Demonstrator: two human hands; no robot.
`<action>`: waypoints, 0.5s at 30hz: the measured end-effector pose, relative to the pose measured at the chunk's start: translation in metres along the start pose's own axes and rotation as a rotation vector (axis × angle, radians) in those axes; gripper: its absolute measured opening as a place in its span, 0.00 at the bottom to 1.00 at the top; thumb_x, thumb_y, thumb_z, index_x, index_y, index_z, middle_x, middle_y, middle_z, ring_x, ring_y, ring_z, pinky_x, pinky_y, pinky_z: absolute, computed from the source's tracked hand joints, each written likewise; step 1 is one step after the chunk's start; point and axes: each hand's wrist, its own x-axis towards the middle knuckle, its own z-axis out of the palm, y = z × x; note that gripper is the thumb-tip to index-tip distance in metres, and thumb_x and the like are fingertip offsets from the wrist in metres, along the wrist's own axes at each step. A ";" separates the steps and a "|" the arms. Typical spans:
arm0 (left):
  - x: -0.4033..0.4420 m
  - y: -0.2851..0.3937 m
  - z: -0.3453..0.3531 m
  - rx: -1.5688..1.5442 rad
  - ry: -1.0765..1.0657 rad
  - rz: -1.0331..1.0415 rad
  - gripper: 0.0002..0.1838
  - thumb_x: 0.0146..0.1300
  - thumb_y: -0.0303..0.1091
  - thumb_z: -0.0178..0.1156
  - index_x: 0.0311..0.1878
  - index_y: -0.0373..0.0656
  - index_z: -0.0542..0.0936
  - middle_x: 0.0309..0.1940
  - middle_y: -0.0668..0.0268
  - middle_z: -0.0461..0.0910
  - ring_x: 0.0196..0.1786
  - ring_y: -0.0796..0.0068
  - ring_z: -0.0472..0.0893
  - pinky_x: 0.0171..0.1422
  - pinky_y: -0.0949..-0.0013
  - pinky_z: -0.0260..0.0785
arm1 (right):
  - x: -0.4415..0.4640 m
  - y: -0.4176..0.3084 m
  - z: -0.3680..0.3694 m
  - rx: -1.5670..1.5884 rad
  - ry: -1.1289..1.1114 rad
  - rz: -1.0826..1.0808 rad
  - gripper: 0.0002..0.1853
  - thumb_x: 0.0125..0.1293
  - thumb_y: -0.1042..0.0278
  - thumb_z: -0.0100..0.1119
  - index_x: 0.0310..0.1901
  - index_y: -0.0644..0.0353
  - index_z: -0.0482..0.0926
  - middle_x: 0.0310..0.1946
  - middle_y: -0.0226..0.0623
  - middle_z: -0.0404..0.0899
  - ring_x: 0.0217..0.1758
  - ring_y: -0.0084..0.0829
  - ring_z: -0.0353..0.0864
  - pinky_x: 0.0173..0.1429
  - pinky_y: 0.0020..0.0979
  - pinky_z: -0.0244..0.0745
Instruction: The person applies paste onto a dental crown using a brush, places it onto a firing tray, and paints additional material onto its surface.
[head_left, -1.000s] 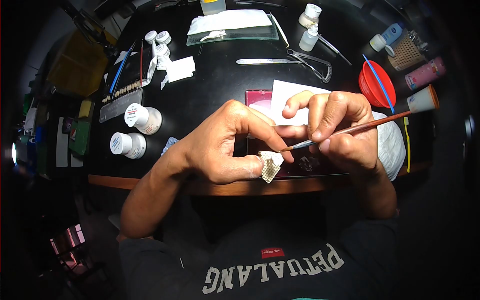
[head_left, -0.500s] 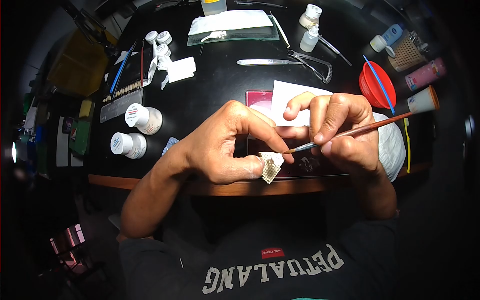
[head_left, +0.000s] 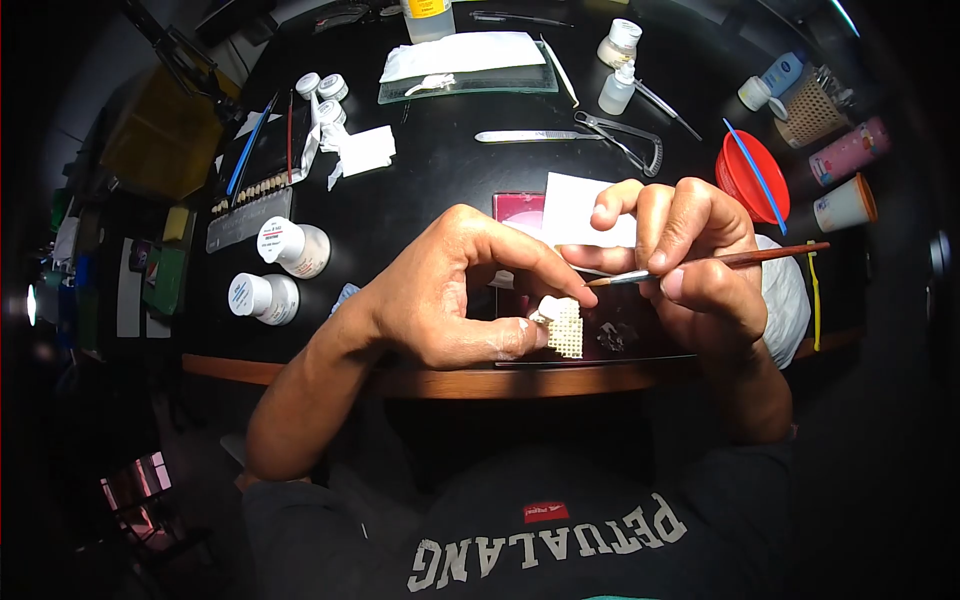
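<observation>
Between thumb and index finger of my left hand (head_left: 435,295) is a small cream honeycomb firing tray (head_left: 567,336), tilted, its square holes facing me. A small white lump (head_left: 556,308) sits at its upper edge; its exact shape is too small to tell. My right hand (head_left: 705,240) pinches a fine paintbrush (head_left: 775,255) with a reddish-brown handle and metal ferrule. The brush tip points left and is right by my left index fingertip, above the tray. Below both hands lies a dark red slab (head_left: 520,210), partly hidden, with a white paper (head_left: 575,200) on it.
Two white-capped jars (head_left: 295,248) stand at left beside a tooth shade guide (head_left: 250,205). Further back are a glass plate (head_left: 470,85) with white tissue, a scalpel (head_left: 525,135) and a caliper (head_left: 625,140). A red bowl (head_left: 750,175) and a paper cup (head_left: 845,203) are at right.
The firing tray has turned in my left fingers, showing more of its holes and the white lump on top. The brush tip has moved slightly up and right.
</observation>
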 end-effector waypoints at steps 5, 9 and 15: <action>0.000 -0.004 0.006 -0.110 0.100 0.002 0.20 0.53 0.21 0.69 0.51 0.26 0.84 0.47 0.52 0.87 0.51 0.69 0.85 0.60 0.66 0.77 | -0.004 -0.003 0.003 -0.193 0.051 -0.121 0.04 0.56 0.82 0.55 0.33 0.68 0.77 0.31 0.41 0.77 0.55 0.41 0.78 0.63 0.51 0.83; 0.003 -0.003 0.005 -0.116 0.163 0.030 0.22 0.53 0.18 0.72 0.53 0.27 0.84 0.48 0.53 0.87 0.52 0.70 0.84 0.61 0.67 0.75 | -0.008 -0.002 0.003 -0.296 0.060 -0.197 0.03 0.62 0.80 0.57 0.36 0.70 0.76 0.35 0.42 0.77 0.56 0.39 0.77 0.65 0.48 0.83; 0.004 -0.007 0.003 -0.055 0.238 0.039 0.23 0.53 0.20 0.76 0.54 0.30 0.84 0.46 0.58 0.87 0.49 0.76 0.84 0.60 0.70 0.74 | -0.010 0.000 0.010 -0.385 0.063 -0.258 0.05 0.63 0.82 0.58 0.39 0.69 0.75 0.37 0.41 0.76 0.58 0.38 0.75 0.64 0.46 0.84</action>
